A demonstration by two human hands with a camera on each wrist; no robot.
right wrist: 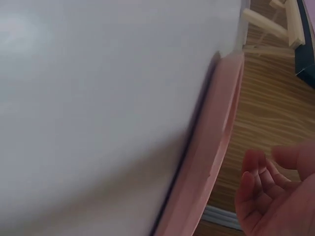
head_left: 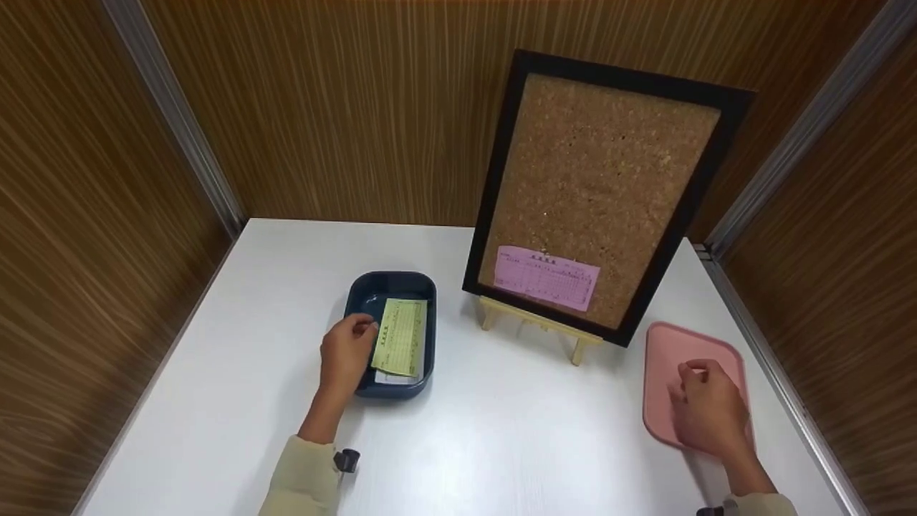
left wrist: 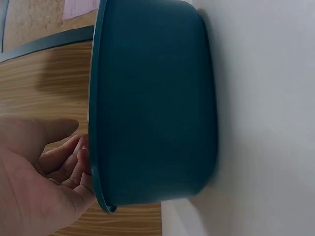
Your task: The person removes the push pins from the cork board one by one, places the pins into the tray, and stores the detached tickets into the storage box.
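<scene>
My left hand [head_left: 347, 351] hovers at the left rim of a dark blue bin [head_left: 357, 391]. Its fingers curl loosely with nothing visible between thumb and fingers. In the bin lie a yellow printed slip [head_left: 400, 337] and, partly hidden under it, a white slip [head_left: 396, 378]. On the right, my right hand [head_left: 713, 408] is above a pink tray [head_left: 670, 351], hiding part of it. In the right wrist view, its loosely bent fingers [right wrist: 253, 189] show nothing held. A pink printed slip [head_left: 546, 277] is on the lower part of a cork board [head_left: 594, 172].
The black-framed board leans on a small wooden easel [head_left: 537, 320] between bin and tray. Below them all is a white table [head_left: 501, 437]. Wood-grain panels [head_left: 344, 115] enclose the back and both sides, with metal strips [head_left: 186, 122] at the corners.
</scene>
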